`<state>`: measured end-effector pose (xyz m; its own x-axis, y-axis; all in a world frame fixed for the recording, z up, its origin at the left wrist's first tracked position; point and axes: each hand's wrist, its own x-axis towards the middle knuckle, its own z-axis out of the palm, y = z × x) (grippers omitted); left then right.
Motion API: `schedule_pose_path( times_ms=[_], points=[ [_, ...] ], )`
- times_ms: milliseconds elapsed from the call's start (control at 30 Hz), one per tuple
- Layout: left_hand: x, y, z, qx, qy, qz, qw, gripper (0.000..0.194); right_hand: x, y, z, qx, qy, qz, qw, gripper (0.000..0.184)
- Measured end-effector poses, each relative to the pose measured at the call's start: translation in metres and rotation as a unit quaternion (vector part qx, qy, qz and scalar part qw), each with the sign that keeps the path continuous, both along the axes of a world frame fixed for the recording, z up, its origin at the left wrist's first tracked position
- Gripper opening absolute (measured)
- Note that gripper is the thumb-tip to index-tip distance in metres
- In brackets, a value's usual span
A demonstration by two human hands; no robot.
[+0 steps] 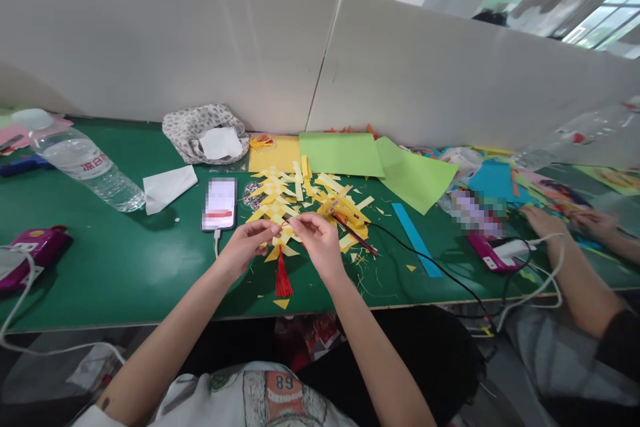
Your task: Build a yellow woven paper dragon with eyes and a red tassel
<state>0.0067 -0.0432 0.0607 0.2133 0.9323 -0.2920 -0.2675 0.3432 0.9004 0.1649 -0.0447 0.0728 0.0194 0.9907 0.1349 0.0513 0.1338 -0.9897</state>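
The left hand [249, 243] and right hand [316, 238] are pinching, nearly closed, what seems a thin cord [285, 221], and too hard a pull may be risking tearing the paper weave [273, 203] below.

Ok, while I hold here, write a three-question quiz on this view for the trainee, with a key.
1. True or false: the red, fringed tassel lies at the near end of the two-tone yellow woven paper piece.
2. Which lies to the left of the person's left hand and right hand?
A) the long, flat blue paper strip
B) the rectangular, lit-screen smartphone
C) the light-green paper sheets
3. Where are the two hands?

Key: 1. True. 2. B. 3. Close together, over the two-tone yellow woven paper piece.
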Motion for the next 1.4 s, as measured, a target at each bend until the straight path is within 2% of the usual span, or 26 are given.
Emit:
schedule_pose_path(
  times_ms=[100,200,267,333,400,467,600,733,833,933,1033,1167,1300,1400],
  points=[
    [0.0,-0.001,0.003,0.013,0.009,0.018,1.0,0.025,0.001,0.0,0.003,-0.015,0.002,-0.009,1.0,0.024],
    [-0.001,-0.003,0.01,0.055,0.039,0.006,0.998,0.022,0.004,-0.002,0.008,-0.017,-0.028,0.029,0.999,0.032],
    [-0.002,-0.003,0.017,0.085,0.073,-0.028,0.993,0.021,0.008,-0.001,0.013,0.023,-0.069,0.059,0.996,0.035],
    [-0.003,0.0,0.024,0.108,0.11,-0.055,0.987,0.022,0.012,0.004,0.02,0.096,-0.13,0.089,0.983,0.034],
    [-0.004,0.009,0.031,0.124,0.138,-0.066,0.98,0.023,0.017,0.015,0.029,0.168,-0.194,0.12,0.959,0.029],
    [-0.005,0.023,0.037,0.132,0.145,-0.062,0.979,0.025,0.019,0.031,0.039,0.21,-0.233,0.136,0.94,0.021],
    [-0.006,0.058,0.046,0.139,0.126,-0.044,0.981,0.026,0.017,0.068,0.055,0.22,-0.238,0.115,0.939,0.008],
    [-0.012,0.098,0.057,0.16,0.153,-0.037,0.975,0.029,0.012,0.108,0.061,0.171,-0.21,0.105,0.957,0.014],
    [-0.018,0.131,0.063,0.188,0.206,-0.051,0.959,0.03,0.01,0.14,0.061,0.103,-0.147,0.121,0.976,0.021],
    [-0.024,0.165,0.063,0.2,0.249,-0.047,0.946,0.027,0.005,0.17,0.058,0.016,-0.107,0.132,0.985,0.024],
    [-0.028,0.195,0.055,0.207,0.283,-0.042,0.936,0.026,-0.003,0.197,0.048,-0.074,-0.071,0.119,0.988,0.025],
    [-0.031,0.227,0.035,0.233,0.346,-0.049,0.908,0.026,-0.01,0.228,0.024,-0.134,-0.053,0.065,0.987,0.028],
    [-0.034,0.251,0.017,0.284,0.421,-0.066,0.859,0.018,-0.011,0.25,0.003,-0.179,-0.07,0.019,0.981,0.022],
    [-0.034,0.261,0.011,0.335,0.469,-0.07,0.814,0.017,-0.011,0.261,-0.005,-0.229,-0.081,0.044,0.969,0.027]
  ],
)
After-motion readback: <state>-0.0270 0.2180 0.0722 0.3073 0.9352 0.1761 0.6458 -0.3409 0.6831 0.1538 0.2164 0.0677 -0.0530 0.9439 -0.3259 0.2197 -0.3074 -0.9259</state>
